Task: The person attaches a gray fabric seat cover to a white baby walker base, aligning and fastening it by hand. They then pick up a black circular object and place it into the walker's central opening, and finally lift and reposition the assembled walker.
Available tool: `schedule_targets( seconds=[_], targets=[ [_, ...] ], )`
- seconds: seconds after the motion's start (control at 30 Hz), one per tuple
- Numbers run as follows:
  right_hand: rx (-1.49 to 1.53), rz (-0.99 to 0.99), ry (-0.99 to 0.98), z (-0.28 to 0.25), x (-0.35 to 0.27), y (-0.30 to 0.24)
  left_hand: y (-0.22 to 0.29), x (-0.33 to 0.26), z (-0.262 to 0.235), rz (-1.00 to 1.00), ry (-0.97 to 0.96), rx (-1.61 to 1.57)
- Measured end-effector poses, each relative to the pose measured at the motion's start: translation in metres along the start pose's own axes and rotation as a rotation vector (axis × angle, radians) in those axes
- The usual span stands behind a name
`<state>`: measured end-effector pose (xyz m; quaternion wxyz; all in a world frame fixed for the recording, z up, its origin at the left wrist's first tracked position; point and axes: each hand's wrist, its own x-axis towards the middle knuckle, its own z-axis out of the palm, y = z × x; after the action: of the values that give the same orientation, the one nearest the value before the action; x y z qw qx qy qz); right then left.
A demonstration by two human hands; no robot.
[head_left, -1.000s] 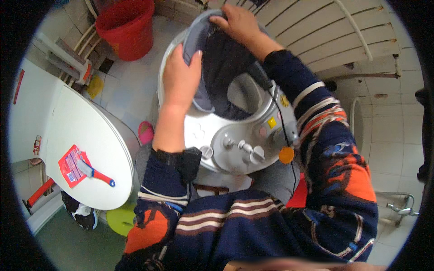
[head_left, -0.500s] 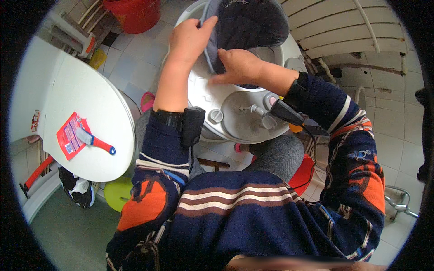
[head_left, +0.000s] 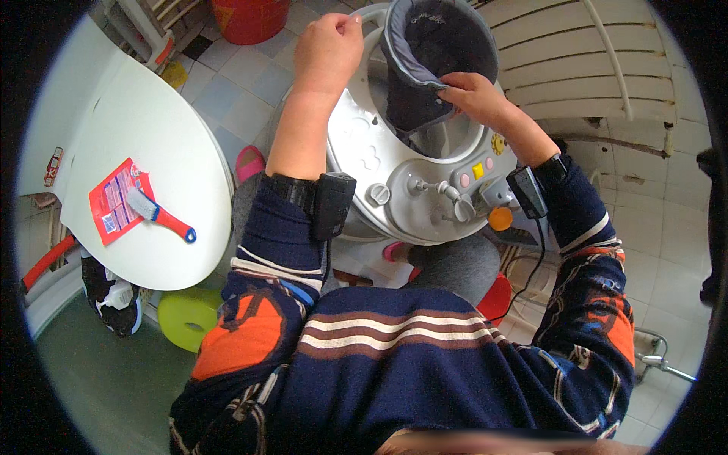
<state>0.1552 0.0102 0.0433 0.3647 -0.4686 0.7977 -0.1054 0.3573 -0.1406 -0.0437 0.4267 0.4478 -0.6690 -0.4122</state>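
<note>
A dark grey padded fabric seat (head_left: 425, 53) stands partly up out of the round opening of a white and grey baby walker (head_left: 356, 125). With its fingers on the near rim of the fabric, my right hand (head_left: 479, 98) pinches the seat. My left hand (head_left: 328, 53) is closed above the walker's left edge, apart from the seat; whatever its fingertips might hold is hidden. On the walker's grey play tray (head_left: 413, 178) are a white knob (head_left: 378, 194), a pale spinning toy (head_left: 455, 201) and a yellow button (head_left: 478, 171).
At my left, a white lid-like surface (head_left: 182, 152) carries a brush (head_left: 171, 220) and a red packet (head_left: 114, 205). A green stool (head_left: 186, 318) stands below it. Red buckets (head_left: 250, 19) are far left and beside my leg. A white radiator (head_left: 576, 61) stands at the right.
My left hand has come off the seat's edge and moved slightly upward. My right hand has shifted right with the seat's rim, and the fabric has moved right, showing more of the opening.
</note>
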Motion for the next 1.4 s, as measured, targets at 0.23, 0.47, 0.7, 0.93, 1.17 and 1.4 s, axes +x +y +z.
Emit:
schedule_targets(
  seconds=[0.23,0.47,0.7,0.93,1.17,1.4],
  targets=[
    [0.156,0.030,-0.037,0.017,-0.005,-0.008,-0.002,0.005,0.001,0.034,0.135,0.002],
    [0.554,0.114,-0.113,0.023,0.002,0.002,-0.005,0.003,0.011,-0.099,-0.080,0.036],
    [0.236,-0.118,-0.023,0.034,0.005,0.000,0.000,-0.001,0.025,-0.446,-0.520,-0.601],
    [-0.101,-0.203,0.250,0.060,0.035,-0.016,0.017,-0.012,0.016,-0.483,-0.566,-0.640],
    [0.289,-0.122,0.164,0.040,0.038,-0.011,0.002,-0.006,0.033,-0.333,-0.356,-0.421],
    [0.415,-0.084,0.175,0.025,0.030,-0.011,-0.007,-0.016,0.043,-0.151,-0.347,0.098]
  ],
)
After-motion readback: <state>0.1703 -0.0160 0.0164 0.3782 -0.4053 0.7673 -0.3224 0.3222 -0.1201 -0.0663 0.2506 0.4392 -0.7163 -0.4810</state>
